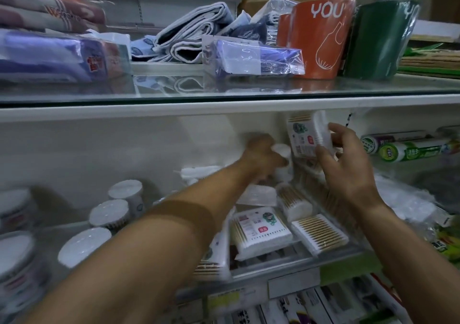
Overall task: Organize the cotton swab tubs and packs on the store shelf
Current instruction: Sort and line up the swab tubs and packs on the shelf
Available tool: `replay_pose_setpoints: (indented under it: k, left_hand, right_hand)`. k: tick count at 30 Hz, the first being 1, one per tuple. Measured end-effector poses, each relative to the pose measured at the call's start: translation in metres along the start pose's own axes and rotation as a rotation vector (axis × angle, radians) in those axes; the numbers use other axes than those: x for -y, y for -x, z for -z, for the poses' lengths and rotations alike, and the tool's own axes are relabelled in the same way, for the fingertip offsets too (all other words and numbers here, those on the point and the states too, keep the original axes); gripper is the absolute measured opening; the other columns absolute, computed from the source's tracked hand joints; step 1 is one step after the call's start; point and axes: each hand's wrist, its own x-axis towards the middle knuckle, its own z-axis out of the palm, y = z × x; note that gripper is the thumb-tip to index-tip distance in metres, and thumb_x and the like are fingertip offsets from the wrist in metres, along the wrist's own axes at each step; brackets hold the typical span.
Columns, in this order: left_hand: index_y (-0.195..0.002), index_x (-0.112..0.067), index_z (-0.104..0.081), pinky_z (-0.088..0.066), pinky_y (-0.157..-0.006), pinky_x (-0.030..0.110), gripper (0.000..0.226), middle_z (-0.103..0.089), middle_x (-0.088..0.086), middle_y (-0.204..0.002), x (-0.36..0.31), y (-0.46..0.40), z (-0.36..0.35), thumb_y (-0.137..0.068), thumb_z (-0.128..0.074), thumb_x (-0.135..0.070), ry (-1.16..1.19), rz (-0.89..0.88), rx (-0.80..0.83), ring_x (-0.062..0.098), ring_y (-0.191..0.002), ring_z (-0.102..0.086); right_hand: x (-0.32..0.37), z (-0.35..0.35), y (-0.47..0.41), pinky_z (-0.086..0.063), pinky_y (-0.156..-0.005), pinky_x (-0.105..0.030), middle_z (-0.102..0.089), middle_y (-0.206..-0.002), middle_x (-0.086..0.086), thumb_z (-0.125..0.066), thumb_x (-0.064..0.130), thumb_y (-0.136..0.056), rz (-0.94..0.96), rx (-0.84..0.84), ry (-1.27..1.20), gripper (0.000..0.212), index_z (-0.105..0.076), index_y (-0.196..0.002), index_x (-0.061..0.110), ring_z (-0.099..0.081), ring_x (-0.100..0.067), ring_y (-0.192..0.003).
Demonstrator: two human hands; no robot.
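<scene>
Two hands deep in the swab shelf (pixel 273 272)

The right hand (pixel 348 171) pinches an upright pack (pixel 305 136) at the back; the left hand (pixel 261 156) curls round something white, too blurred to name. A hasty push could topple the tubs (pixel 109 214) or loose packs (pixel 261 231). Only "YOU" on the orange roll (pixel 321 39) reads.

A glass-topped white shelf (pixel 224 109) carries folded cloths (pixel 189 37) under dim light.

White-lidded swab tubs (pixel 109 213) left, flat swab packs (pixel 261 231) right, one pack (pixel 305 136) upright
</scene>
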Motion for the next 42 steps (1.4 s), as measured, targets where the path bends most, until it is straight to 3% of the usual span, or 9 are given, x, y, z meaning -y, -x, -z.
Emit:
replay_pose_setpoints:
  k: [6,8,11,17,24,28,32,38,42]
  left_hand:
    - [-0.096,-0.009,-0.066,-0.054,-0.068,0.028,0.019,-0.064,0.005,-0.087,-0.012,0.028,0.069,-0.079,-0.075,-0.007,0.499,0.079,-0.096,0.017,-0.077,-0.061]
    - [-0.101,-0.013,-0.064,-0.057,-0.080,0.039,0.022,-0.064,0.005,-0.089,-0.011,0.043,0.088,-0.082,-0.072,-0.008,0.498,0.092,-0.067,0.023,-0.084,-0.064]
    - [-0.124,-0.016,-0.061,-0.059,-0.081,0.040,0.042,-0.065,0.007,-0.104,-0.001,0.062,0.115,-0.084,-0.071,-0.012,0.453,0.125,-0.028,0.026,-0.094,-0.066]
    - [-0.123,-0.023,-0.062,-0.060,-0.076,0.038,0.038,-0.067,0.006,-0.107,0.028,0.094,0.156,-0.086,-0.070,-0.021,0.353,0.122,0.035,0.023,-0.091,-0.068]
    - [-0.118,-0.016,-0.064,-0.060,-0.071,0.038,0.033,-0.070,0.007,-0.104,0.047,0.123,0.185,-0.086,-0.071,-0.021,0.258,0.106,0.022,0.021,-0.088,-0.069]
    - [-0.122,-0.020,-0.062,-0.059,-0.074,0.044,0.040,-0.068,0.005,-0.107,0.053,0.136,0.197,-0.085,-0.071,-0.032,0.172,0.061,0.008,0.020,-0.092,-0.068]
    - [-0.124,-0.027,-0.064,-0.059,-0.075,0.044,0.040,-0.069,-0.002,-0.108,0.055,0.145,0.210,-0.087,-0.067,-0.039,0.160,0.035,-0.034,0.018,-0.095,-0.067]
    - [-0.119,-0.020,-0.067,-0.060,-0.076,0.044,0.033,-0.070,0.007,-0.107,0.069,0.151,0.232,-0.086,-0.070,-0.019,0.280,0.103,-0.096,0.022,-0.084,-0.069]
    - [-0.117,-0.021,-0.068,-0.059,-0.076,0.044,0.035,-0.069,0.006,-0.106,0.075,0.151,0.238,-0.085,-0.065,-0.006,0.313,0.135,-0.069,0.019,-0.081,-0.068]
  right_hand:
    - [0.011,-0.014,0.009,-0.050,-0.092,-0.045,-0.060,-0.122,0.000,-0.065,0.033,-0.087,0.042,0.083,0.262,0.047,-0.051,-0.132,0.030,-0.054,-0.023,-0.111]
    - [0.014,-0.021,0.009,-0.052,-0.083,-0.042,-0.065,-0.115,-0.001,-0.068,0.040,-0.082,0.110,0.155,0.464,0.049,-0.055,-0.129,0.028,-0.058,-0.025,-0.101]
    - [0.023,-0.028,0.020,-0.051,-0.076,-0.042,-0.067,-0.105,-0.019,-0.078,0.016,-0.070,0.213,0.173,0.638,0.052,-0.064,-0.119,0.018,-0.058,-0.039,-0.092]
    - [0.031,-0.037,0.032,-0.047,-0.076,-0.044,-0.066,-0.098,-0.023,-0.084,0.017,-0.063,0.272,0.228,0.780,0.058,-0.064,-0.117,0.014,-0.059,-0.042,-0.087]
    - [0.053,-0.046,0.043,-0.045,-0.089,-0.048,-0.069,-0.104,-0.018,-0.082,0.022,-0.068,0.233,0.192,0.758,0.040,-0.073,-0.106,0.013,-0.059,-0.040,-0.099]
    - [0.082,-0.075,0.056,-0.037,-0.097,-0.043,-0.065,-0.117,-0.015,-0.061,0.032,-0.083,0.366,0.141,0.437,0.035,-0.070,-0.110,0.012,-0.054,-0.037,-0.112]
    - [0.120,-0.112,0.070,-0.037,-0.102,-0.041,-0.067,-0.120,-0.007,-0.067,0.027,-0.087,0.542,0.398,0.304,0.032,-0.069,-0.116,0.014,-0.053,-0.032,-0.120]
    - [0.147,-0.157,0.075,-0.022,-0.111,-0.037,-0.053,-0.142,0.002,-0.054,0.047,-0.093,0.661,0.719,0.599,0.045,-0.047,-0.138,0.042,-0.040,-0.024,-0.133]
    - [0.141,-0.166,0.073,-0.022,-0.112,-0.042,-0.054,-0.138,-0.001,-0.051,0.029,-0.095,0.681,0.779,0.738,0.047,-0.042,-0.137,0.050,-0.048,-0.025,-0.124]
